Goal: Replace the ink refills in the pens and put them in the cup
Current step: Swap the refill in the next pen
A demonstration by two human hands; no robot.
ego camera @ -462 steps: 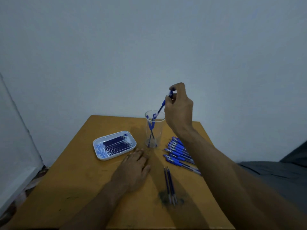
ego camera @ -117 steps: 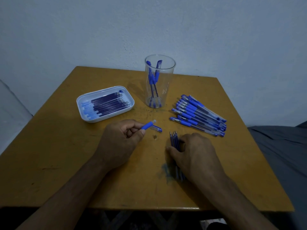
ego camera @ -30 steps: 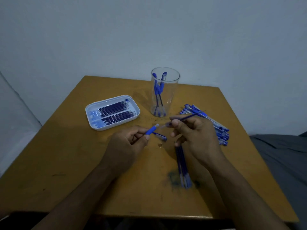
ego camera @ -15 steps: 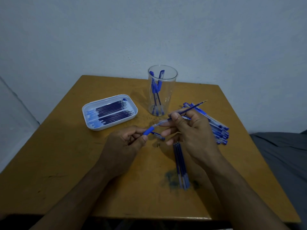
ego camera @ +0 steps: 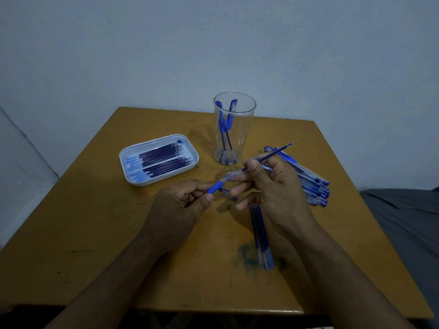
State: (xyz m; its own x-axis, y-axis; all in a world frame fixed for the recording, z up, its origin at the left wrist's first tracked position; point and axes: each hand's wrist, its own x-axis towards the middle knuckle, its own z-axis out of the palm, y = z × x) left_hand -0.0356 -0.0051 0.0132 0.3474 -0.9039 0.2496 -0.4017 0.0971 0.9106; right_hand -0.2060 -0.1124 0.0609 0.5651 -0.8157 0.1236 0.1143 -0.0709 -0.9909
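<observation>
A: Step?
B: Refill swap. Left hand [ego camera: 177, 208] grips pen barrel [ego camera: 215, 187]; right hand [ego camera: 273, 186] fingers pinch ink refill [ego camera: 273, 154], part in the barrel, tip far-right.
A: Cup?
B: Clear cup [ego camera: 234, 129] far on desk [ego camera: 95, 233], two pens inside.
A: Next?
B: Probably the brass tip [ego camera: 228, 206] must go back on, then cap.

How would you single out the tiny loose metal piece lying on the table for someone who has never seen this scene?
Start at the clear cup at the back of the wooden table and come straight toward the hands. The small metal piece lies alone on bare wood between them, a short brassy stub, unlike the long blue pens and refills around it.
</observation>
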